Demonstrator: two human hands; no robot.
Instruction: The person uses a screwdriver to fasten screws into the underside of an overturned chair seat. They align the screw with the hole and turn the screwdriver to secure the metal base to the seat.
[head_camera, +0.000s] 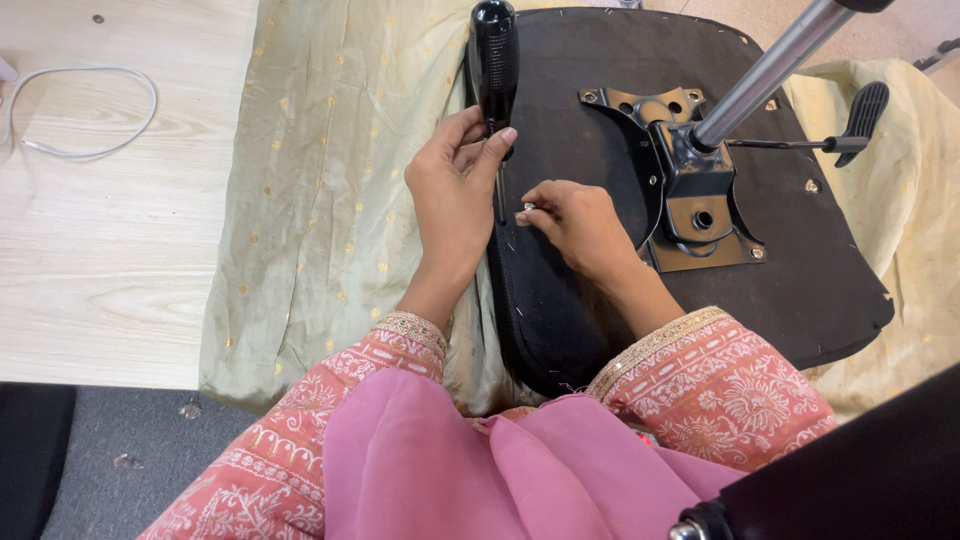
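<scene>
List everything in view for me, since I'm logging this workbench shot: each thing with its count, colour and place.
chair seat: one, black, upside down on the cloth, centre right
metal mounting plate: one, black and bronze, on the seat's underside
metal pole: one, silver, rising from the plate to the top right
lever: one, black, right of the plate
screwdriver: one, black handle, upright at the seat's left edge
small fastener: one, silvery, at the fingertips
cloth: one, pale green with gold dots, under the seat
table: one, light wood, left
cable: one, white, on the table
left hand: grips the screwdriver
right hand: pinches the fastener
</scene>
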